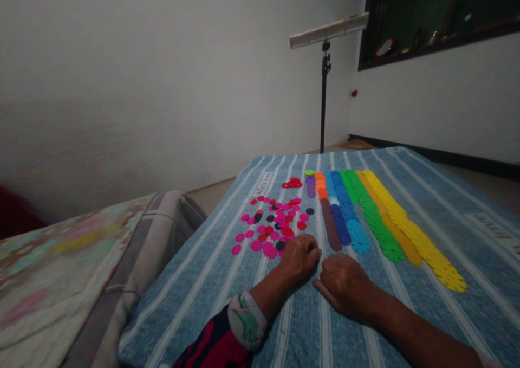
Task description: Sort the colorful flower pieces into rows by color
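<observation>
My left hand [299, 257] rests on the striped cloth with its fingers curled, at the near edge of a loose pile of pink, red and black notched plastic discs [270, 249]. Close beside it on the right, my right hand [345, 282] is closed too, its thumb pointing left. Whatever either hand has in its fingers is hidden. Beyond my hands, overlapping discs lie in rows by colour: a brown row [331, 224], a dark blue row [340, 227], a light blue group [358, 238], a green row [377, 221] and a yellow row [410, 224].
A small red disc cluster [292, 183], purple discs [311, 186] and orange discs [320, 184] lie farther back on the blue striped cloth [195, 281]. A patterned covered surface [60, 281] stands at the left. Behind the table rises a black stand [324, 102] carrying a flat panel.
</observation>
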Demonstrator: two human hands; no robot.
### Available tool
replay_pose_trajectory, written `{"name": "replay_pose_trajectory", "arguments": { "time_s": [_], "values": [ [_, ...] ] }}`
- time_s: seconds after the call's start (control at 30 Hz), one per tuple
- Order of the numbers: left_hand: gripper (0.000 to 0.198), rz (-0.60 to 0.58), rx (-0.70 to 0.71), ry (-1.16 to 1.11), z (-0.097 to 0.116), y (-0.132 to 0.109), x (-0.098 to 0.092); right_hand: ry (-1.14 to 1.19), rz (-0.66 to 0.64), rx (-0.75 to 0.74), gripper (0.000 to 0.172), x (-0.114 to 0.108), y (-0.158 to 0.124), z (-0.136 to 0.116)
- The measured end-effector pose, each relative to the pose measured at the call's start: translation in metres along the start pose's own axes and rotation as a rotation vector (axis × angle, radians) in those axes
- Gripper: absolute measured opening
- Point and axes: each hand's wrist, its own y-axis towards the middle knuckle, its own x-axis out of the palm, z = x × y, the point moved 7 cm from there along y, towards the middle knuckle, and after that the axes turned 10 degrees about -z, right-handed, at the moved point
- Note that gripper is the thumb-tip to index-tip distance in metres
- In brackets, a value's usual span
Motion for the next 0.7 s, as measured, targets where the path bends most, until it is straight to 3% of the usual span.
{"name": "replay_pose_trajectory", "arguments": {
  "time_s": [0.2, 0.7],
  "values": [
    [0.008, 0.002, -0.007, 0.129, 0.007, -0.016, 0.002, 0.01, 0.018, -0.007, 0.03, 0.005, -0.004, 0.001],
    [0.008, 0.01, 0.016, 0.145, 0.004, -0.022, 0.007, -0.004, 0.028, -0.023, 0.038, 0.006, -0.008, 0.001]
  ]
}}
